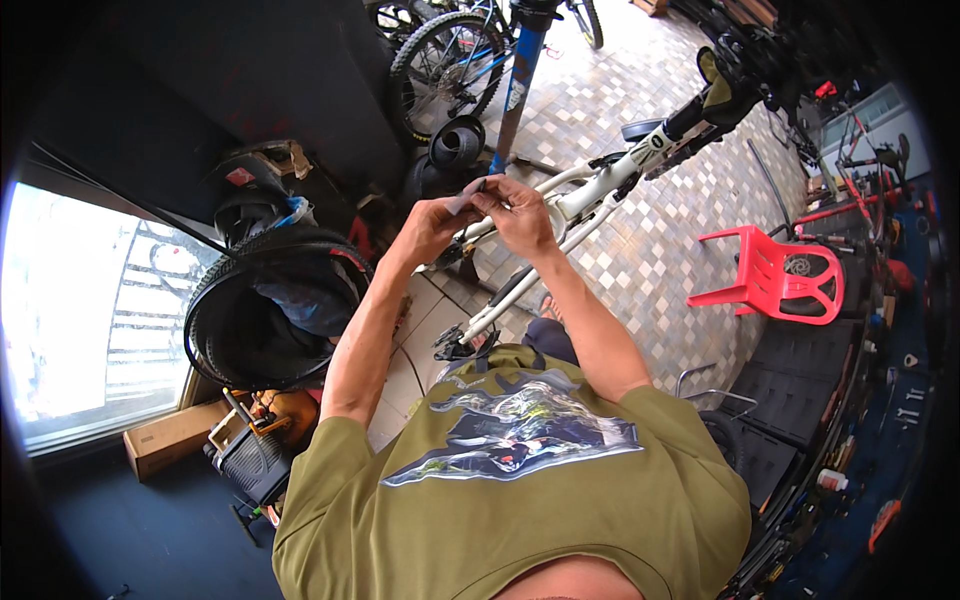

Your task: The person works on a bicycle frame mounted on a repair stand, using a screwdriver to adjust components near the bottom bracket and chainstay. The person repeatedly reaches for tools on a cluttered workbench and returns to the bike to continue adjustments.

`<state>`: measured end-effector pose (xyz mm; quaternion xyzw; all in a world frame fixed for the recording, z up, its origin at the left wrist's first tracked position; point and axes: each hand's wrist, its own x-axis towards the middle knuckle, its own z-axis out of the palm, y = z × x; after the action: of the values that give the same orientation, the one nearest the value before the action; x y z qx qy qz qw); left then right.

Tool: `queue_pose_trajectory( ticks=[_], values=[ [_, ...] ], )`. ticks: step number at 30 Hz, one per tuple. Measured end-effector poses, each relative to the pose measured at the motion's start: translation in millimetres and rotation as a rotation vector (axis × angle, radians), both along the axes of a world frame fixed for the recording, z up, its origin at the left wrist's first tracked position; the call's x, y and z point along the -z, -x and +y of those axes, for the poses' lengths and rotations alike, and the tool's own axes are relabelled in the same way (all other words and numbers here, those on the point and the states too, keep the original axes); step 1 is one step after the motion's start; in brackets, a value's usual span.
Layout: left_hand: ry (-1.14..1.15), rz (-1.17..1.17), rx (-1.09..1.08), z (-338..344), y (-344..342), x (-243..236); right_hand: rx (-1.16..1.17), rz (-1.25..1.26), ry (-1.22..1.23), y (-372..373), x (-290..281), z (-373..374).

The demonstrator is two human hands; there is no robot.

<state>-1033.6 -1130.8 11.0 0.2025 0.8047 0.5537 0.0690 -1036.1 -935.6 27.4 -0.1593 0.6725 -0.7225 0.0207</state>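
Both hands meet in front of me, close to the blue post of a stand (pixel 521 85). Between the fingertips is a small, thin greyish-white piece (pixel 459 204), like paper or cloth; its exact kind does not show. My left hand (pixel 430 228) pinches it from the left. My right hand (pixel 520 215) is closed beside it, fingers curled against the piece and partly hidden. Just beyond and below my hands lies a white bicycle frame (pixel 606 186), without wheels in view, reaching from lower left to upper right.
Stacked black tyres (pixel 215 330) stand left, near a cardboard box (pixel 175 440). A red plastic chair (pixel 765 275) is at right on the tiled floor (pixel 650 290). Tools such as spanners (pixel 910 405) line the far right. A bicycle wheel (pixel 447 75) shows behind the post.
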Motion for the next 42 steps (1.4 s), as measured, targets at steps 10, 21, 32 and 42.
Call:
queue_pose_trajectory(
  ticks=[10,21,32,42],
  values=[
    [-0.172,0.026,-0.201,19,-4,25,-0.046,-0.062,-0.039,-6,-9,13],
    [-0.033,0.113,-0.076,32,-6,3,-0.448,-0.407,0.616,34,-6,18],
    [-0.102,-0.057,-0.116,14,-3,11,-0.105,0.235,0.200,-6,3,8],
    [0.060,0.059,0.003,17,-16,-3,0.248,0.571,-0.736,-3,-62,7]
  ],
)
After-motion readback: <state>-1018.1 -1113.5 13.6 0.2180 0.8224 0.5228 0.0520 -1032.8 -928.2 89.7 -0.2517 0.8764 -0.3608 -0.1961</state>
